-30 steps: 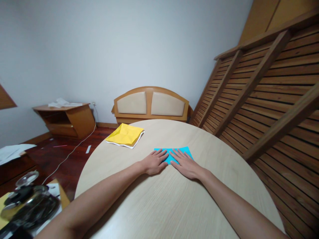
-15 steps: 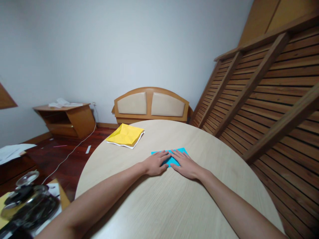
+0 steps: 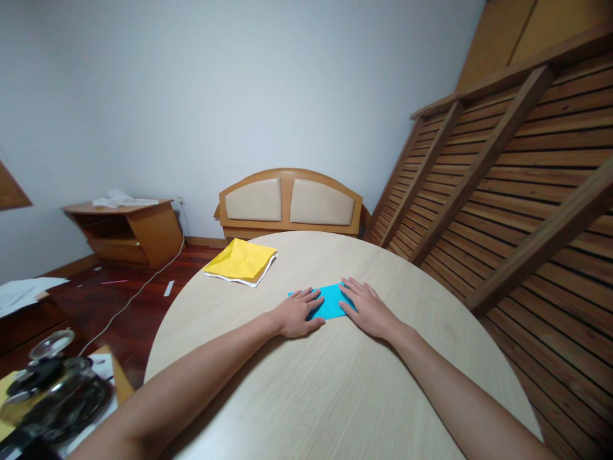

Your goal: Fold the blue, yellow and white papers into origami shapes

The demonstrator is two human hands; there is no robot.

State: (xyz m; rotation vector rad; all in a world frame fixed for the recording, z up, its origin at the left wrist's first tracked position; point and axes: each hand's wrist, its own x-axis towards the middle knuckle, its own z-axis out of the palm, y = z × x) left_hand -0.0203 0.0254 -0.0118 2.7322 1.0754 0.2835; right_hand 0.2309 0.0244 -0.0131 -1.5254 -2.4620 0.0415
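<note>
A blue sheet of paper [image 3: 330,303], folded into a narrow rectangle as far as it shows, lies flat on the round pale wood table [image 3: 287,396]. My left hand [image 3: 297,313] rests palm down over its left end, fingers stretched out and slightly spread. Over the right end lies my right hand [image 3: 366,308], also flat with its fingers apart. Both ends of the paper are partly hidden under the hands, while its middle shows between them.
Yellow paper [image 3: 244,260] with a white sheet beneath it lies at the table's back left. A wooden slatted frame [image 3: 483,185] leans along the right side. Beyond the table stands a padded headboard [image 3: 287,201]. A glass teapot [image 3: 67,390] sits at the lower left.
My right hand has slid right across the blue paper, away from my left hand, uncovering its middle. My left hand has stayed almost where it was.
</note>
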